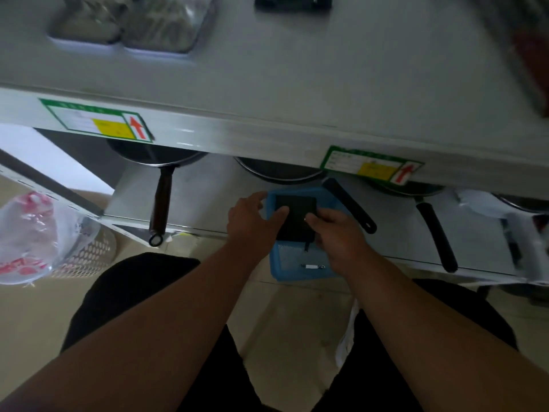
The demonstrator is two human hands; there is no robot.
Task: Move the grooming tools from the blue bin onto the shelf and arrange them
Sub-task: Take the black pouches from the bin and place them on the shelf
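Blue bin (274,266), early stage: 2 hands, left hand (252,218) and right hand (335,233), grip black case (295,214) over it; shelf (297,93) above awaits tools.

Upper shelf (297,93), pale grey metal, two green-and-yellow labels on its front edge; on it two clear-wrapped packs (133,22) at far left, a dark object (292,1) at the top edge; lower shelf (202,197) carries several frying pans (157,162), handles pointing outward; tiled floor (285,322) bears the blue bin (300,263) and a pale mesh basket (89,257).
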